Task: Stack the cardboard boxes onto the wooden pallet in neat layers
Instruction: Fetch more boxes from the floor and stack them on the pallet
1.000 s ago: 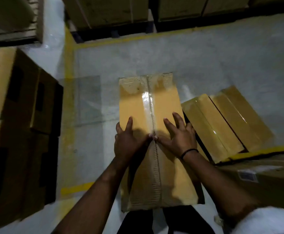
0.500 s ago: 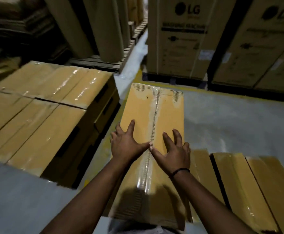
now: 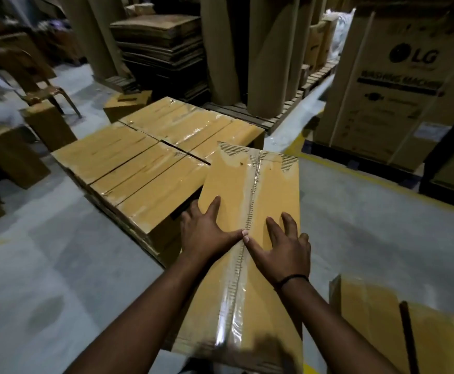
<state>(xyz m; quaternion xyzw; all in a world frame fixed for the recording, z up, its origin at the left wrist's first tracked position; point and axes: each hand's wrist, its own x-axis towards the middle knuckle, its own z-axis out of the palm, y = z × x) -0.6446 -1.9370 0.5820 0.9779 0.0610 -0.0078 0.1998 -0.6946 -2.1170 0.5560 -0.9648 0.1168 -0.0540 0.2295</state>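
Box: long brown taped cardboard box [image 3: 250,211], carried flat toward the stack.
Hands: left hand [image 3: 207,233] and right hand [image 3: 282,247], fingers spread on top, steadying it.
Stack: brown boxes [image 3: 145,168], far left, side by side.

Your held box [image 3: 250,228] runs away from you with your left hand [image 3: 207,233] and right hand [image 3: 282,247] flat on top, thumbs meeting. The stacked boxes [image 3: 150,155] lie ahead to its left, the washing machine carton [image 3: 393,98] ahead right, another box [image 3: 382,319] near right.

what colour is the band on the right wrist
Black wristband, thin, on the right hand's wrist; head view.
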